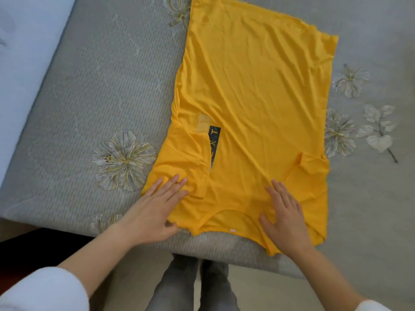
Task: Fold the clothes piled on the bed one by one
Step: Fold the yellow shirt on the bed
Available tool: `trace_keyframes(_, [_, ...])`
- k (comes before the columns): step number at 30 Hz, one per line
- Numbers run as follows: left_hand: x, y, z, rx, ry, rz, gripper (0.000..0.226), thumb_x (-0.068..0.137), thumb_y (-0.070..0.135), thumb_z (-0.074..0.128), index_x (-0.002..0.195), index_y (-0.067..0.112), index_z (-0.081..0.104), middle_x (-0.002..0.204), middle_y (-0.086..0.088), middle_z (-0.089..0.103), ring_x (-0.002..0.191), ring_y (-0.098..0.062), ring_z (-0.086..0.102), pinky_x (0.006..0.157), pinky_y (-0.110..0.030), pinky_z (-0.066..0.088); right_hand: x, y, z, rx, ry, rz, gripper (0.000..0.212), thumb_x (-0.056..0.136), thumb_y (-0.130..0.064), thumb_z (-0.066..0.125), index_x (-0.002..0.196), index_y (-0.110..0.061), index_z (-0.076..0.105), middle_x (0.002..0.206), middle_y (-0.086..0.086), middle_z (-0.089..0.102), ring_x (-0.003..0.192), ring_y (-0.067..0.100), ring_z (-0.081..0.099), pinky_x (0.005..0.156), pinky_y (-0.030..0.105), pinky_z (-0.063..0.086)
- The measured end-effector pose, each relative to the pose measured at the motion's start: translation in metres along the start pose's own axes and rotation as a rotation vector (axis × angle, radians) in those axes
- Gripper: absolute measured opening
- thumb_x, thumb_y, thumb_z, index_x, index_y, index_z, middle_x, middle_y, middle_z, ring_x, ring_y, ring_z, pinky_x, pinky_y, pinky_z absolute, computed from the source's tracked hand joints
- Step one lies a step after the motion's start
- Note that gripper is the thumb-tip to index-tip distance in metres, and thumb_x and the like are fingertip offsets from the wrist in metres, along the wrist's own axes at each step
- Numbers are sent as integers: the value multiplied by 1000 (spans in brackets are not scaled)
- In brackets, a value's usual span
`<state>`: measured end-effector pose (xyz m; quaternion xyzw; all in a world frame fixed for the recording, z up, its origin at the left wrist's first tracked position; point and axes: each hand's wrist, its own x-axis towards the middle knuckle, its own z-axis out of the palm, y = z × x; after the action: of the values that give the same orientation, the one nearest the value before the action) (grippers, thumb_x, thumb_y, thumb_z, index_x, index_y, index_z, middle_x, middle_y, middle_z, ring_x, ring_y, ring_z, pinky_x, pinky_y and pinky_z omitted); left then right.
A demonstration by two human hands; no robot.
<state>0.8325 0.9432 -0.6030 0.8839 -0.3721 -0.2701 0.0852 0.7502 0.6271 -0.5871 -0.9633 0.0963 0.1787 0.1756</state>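
- 1 yellow-orange T-shirt (258, 86) lies spread flat on the bed (89, 97), its thin fabric lightly creased.
- Its neckline (224, 213) sits at the near edge of the bed, with a small pale tag (232, 230) showing there. The hem (269, 17) points to the far side.
- Both sleeves are turned inward onto the body: 1 sleeve flap (179, 158) on the left of the view, 1 smaller flap (314, 164) on the right.
- A dark printed strip (214, 140) with pale letters shows just beside the left flap's edge and is partly covered by it.
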Motion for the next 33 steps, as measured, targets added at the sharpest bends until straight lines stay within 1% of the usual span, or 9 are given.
trace_keyframes(3, [-9,8,0,154,-28,55,91,61,41,70,144,15,42,155,-11,27,142,-31,24,113,-45,12,-35,40,-10,-130,-72,-76,76,68,-21,62,141,-9,46,154,3,26,143,24,24,114,42,23])
trace_keyframes(9, [5,29,6,292,-23,99,97,49,20,82,139,10,48,149,-21,35,136,-40,35,112,-52,28,-62,82,2,-360,-193,-168,103,59,-13,68,151,-10,21,157,17,18,146,32,11,113,49,13])
trace_keyframes(12, [19,35,7,323,-6,66,89,50,10,89,132,4,55,140,-24,47,126,-42,48,97,-53,44,-49,86,16,-409,-179,-122,97,81,-27,62,152,-16,-3,160,12,1,147,29,-5,119,42,-4])
trace_keyframes(14, [26,37,10,303,-28,46,83,73,7,76,145,7,34,150,-22,32,136,-39,36,105,-45,40,-37,86,21,-363,-178,-70,78,96,-25,41,146,-18,-18,161,5,-7,148,20,-9,119,34,-2])
trace_keyframes(17, [37,36,7,292,-152,-57,58,101,20,33,153,22,7,161,-4,0,148,-20,5,117,-31,15,-22,81,12,-155,-113,43,55,101,-14,33,153,-20,17,159,5,22,145,22,24,112,33,26])
trace_keyframes(20, [40,48,-2,212,-129,-196,43,101,26,30,143,26,39,154,-2,32,140,-16,33,105,-30,34,-8,80,-8,50,-99,160,39,99,-12,40,134,-19,55,131,15,59,117,34,54,91,37,44])
trace_keyframes(22, [35,58,-10,196,-124,-261,34,99,26,30,121,24,56,127,-4,61,116,-21,57,88,-32,45,-6,84,-21,117,-165,142,32,96,-8,44,114,-13,70,112,14,68,102,33,59,75,31,44])
trace_keyframes(27, [6,94,-13,-26,-364,-304,34,98,21,32,65,22,42,76,5,53,77,-16,54,68,-28,40,-41,96,-42,85,-508,62,30,84,-3,50,58,-16,56,59,1,47,56,9,37,48,25,22])
trace_keyframes(33, [-11,117,-8,-332,-568,-393,38,96,15,39,59,20,37,67,5,44,63,-9,41,56,-19,32,-71,107,-51,80,-793,75,23,81,-10,52,60,-19,52,58,-2,39,50,4,32,48,23,24])
